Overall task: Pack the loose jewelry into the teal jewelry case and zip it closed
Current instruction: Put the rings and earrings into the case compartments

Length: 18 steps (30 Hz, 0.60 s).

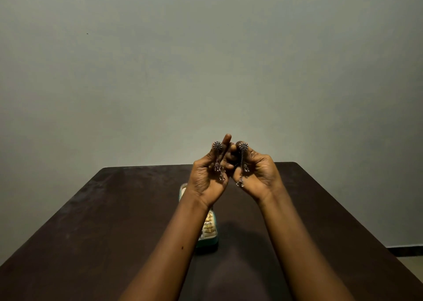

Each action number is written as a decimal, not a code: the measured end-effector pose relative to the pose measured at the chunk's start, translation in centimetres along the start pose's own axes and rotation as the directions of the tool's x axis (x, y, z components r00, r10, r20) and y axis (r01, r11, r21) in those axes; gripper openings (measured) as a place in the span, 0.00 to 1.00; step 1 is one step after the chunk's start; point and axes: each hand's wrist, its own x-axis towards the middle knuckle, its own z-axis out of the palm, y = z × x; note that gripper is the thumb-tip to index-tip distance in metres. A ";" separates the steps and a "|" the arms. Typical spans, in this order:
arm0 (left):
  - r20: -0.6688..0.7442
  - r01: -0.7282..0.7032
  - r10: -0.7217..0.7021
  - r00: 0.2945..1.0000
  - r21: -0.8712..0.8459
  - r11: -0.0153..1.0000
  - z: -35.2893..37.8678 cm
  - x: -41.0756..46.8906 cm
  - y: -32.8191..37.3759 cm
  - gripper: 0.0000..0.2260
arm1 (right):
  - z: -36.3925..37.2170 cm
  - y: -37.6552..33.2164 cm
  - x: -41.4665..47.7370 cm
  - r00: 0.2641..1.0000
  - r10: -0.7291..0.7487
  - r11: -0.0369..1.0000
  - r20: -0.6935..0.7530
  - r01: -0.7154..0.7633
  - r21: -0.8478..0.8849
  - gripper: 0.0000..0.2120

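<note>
1. Desk point(91, 220): dark top that carries the case.

2. Teal jewelry case point(206, 244): lies on the desk near its middle, open and unzipped. Its long axis runs away from the wearer, with the far end leaning slightly left. The left forearm covers most of it, so the far part cannot be read.

3. Gold rings point(209, 226): already seated in the pale slots at the case's near end.

4. Left hand point(206, 177): raised above the case's far end, palm toward the wearer. It pinches the left earring point(217, 163) at its flower-shaped top, with one finger straight up.

5. Right hand point(258, 173): just beside the left and nearly touching it, fingers curled. It pinches the right earring point(242, 163) the same way.

6. Both earrings: long axis upright, stud end up and chain drops hanging free toward the wrists.

7. Wall point(206, 60): plain, behind the desk.

Step judged in hand: the earring pair is lifted and not yet stowed. The next move likely calls for lowering both hands to the case and laying the drops lengthwise in a free compartment without tangling the chains. Zipping comes last.
</note>
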 end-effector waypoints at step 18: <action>-0.207 0.024 0.032 0.978 0.260 0.965 -3.9 -3.2 1.8 0.12 | -0.7 4.0 -0.6 0.978 0.195 0.977 -0.078 -0.201 -0.070 0.16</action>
